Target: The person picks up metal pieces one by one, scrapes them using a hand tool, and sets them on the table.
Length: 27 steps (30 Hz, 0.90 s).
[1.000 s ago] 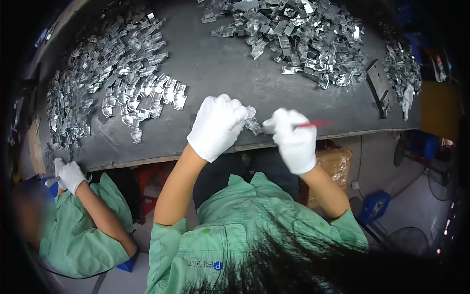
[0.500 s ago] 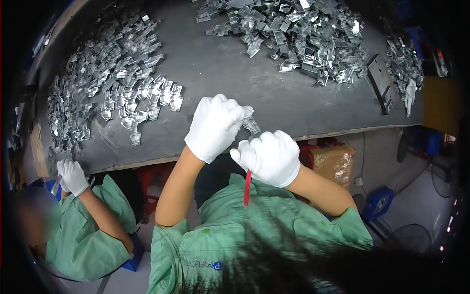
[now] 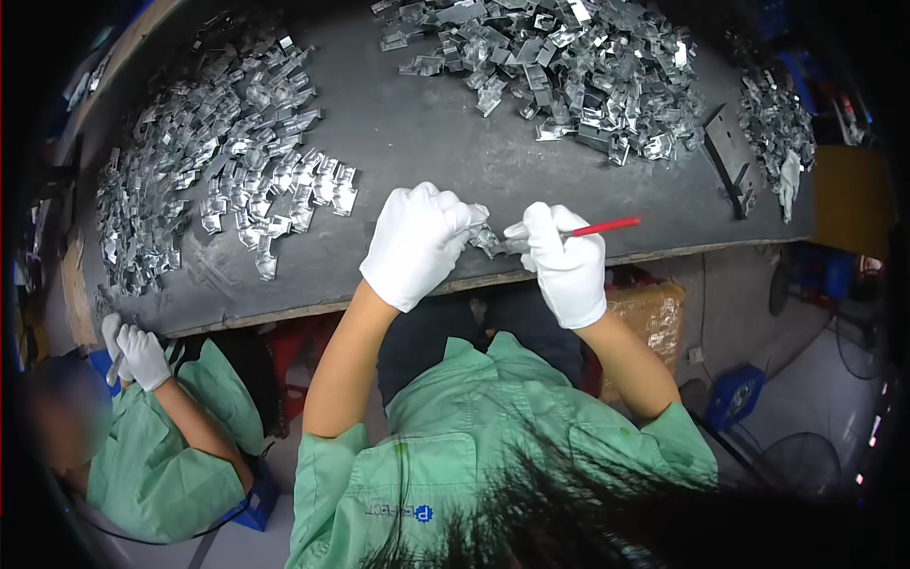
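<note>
My left hand (image 3: 422,245), in a white glove, is closed on a small shiny metal part (image 3: 486,241) above the table's front edge. Part of that piece shows beyond my fingertips. Just to the right, my right hand (image 3: 569,264), also gloved, grips a tool with a red handle (image 3: 607,227). The handle points right, and the tool's other end is near the metal part; whether they touch cannot be told.
Shiny metal pieces lie in a left heap (image 3: 242,152) and a back heap (image 3: 588,76) on the dark table (image 3: 408,142). A flat metal block (image 3: 730,156) lies at the right. A co-worker's gloved hands (image 3: 140,356) are at the lower left.
My right hand swung down and left with the red-handled tool, then came back up and right beside the metal part. My left hand has barely moved.
</note>
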Tool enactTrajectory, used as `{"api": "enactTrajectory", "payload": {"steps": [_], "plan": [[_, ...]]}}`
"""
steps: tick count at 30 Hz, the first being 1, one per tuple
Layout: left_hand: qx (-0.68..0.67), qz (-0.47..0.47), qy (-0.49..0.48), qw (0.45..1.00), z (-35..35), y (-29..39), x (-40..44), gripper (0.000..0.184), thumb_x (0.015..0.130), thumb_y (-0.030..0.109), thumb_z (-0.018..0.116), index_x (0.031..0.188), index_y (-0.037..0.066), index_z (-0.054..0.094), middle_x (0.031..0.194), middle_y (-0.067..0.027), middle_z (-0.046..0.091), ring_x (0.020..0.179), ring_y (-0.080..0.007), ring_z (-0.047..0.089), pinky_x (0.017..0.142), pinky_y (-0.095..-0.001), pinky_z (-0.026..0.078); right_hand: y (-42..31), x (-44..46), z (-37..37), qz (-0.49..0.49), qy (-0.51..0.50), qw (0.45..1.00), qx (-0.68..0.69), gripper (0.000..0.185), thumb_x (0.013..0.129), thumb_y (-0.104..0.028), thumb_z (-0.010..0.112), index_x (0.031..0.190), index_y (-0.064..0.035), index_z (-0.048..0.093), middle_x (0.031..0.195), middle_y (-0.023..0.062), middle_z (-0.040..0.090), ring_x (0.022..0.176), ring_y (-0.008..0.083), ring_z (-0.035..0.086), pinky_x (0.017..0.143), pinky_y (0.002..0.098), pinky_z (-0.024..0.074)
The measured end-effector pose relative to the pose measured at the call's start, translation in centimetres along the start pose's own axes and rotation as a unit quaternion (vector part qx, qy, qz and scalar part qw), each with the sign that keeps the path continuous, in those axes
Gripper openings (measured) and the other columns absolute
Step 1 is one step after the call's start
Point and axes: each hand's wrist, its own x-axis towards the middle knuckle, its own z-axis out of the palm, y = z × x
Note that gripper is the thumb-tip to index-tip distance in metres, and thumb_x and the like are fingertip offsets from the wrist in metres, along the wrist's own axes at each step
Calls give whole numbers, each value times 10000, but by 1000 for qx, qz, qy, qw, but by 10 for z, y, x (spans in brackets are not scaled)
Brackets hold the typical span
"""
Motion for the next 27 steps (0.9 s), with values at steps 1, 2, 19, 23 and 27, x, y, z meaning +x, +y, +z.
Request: {"api": "enactTrajectory", "payload": {"steps": [1,2,19,23,27], "plan": [[3,-2,-3,1000,0,0,0,156,783,148,770,923,186,713,739,3,620,747,-253,579,673,-404,451,2,0,1,-61,-9,995,-81,219,924,-180,678,737,-86,612,661,47,603,530,178,567,499,303,434],[-3,-2,-1,1000,0,-1,-1,157,783,148,770,923,188,711,742,4,619,746,-253,579,672,-405,450,3,1,-3,-180,-38,957,-223,211,899,-182,687,722,-101,604,631,32,566,527,181,553,491,313,422],[-34,17,23,999,1,-4,-3,260,730,79,743,955,182,661,752,-13,591,714,-278,571,636,-418,443,-10,10,2,-316,-80,872,-364,77,842,-118,720,886,-110,657,664,22,542,603,230,568,550,366,449],[21,13,-15,1000,-3,-1,-1,223,746,106,728,949,175,669,758,-38,589,738,-286,577,665,-422,439,2,21,3,-216,-88,952,-201,90,905,-141,685,849,-91,637,723,34,603,655,212,614,590,326,469],[45,7,26,999,-32,-1,-12,272,791,73,726,1046,167,707,763,-50,592,716,-277,569,670,-403,444,1,19,-17,167,102,961,196,322,1050,-292,555,929,-8,646,861,86,708,679,95,641,556,217,469]]}}
